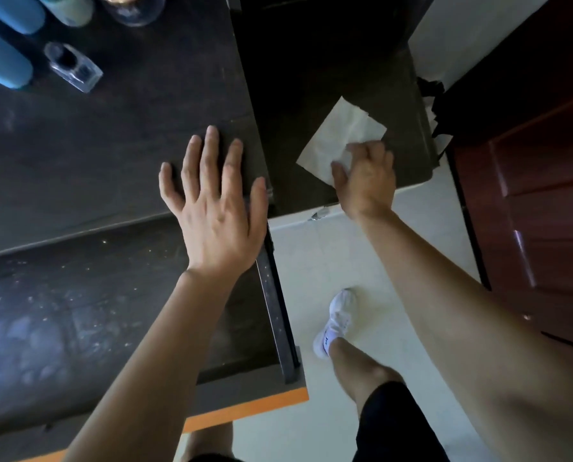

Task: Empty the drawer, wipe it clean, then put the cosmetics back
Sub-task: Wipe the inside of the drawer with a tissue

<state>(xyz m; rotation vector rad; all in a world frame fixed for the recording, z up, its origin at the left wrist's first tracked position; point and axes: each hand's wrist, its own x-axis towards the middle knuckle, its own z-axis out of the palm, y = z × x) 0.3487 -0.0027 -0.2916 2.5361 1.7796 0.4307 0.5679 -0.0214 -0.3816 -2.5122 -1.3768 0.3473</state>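
The pulled-out drawer (78, 295) lies low on the left, dark inside and speckled with dust, with an orange front edge. No cosmetics are inside it. My left hand (211, 208) rests flat with fingers spread on the dark tabletop (111, 145) just above the drawer's right corner. My right hand (365, 181) pinches the near corner of a white tissue (341, 135) that lies on a lower dark surface (295, 95) to the right of the table. Cosmetics stand at the table's far left: a clear glass perfume bottle (73, 66), two blue tubes (2, 58) and a pale bottle (68, 8).
A clear glass jar (135, 8) stands at the table's far edge. A dark red wooden door (545, 211) stands at the right. Pale floor tiles (328, 255) lie between table and door, with my leg and white shoe (336, 321) on them.
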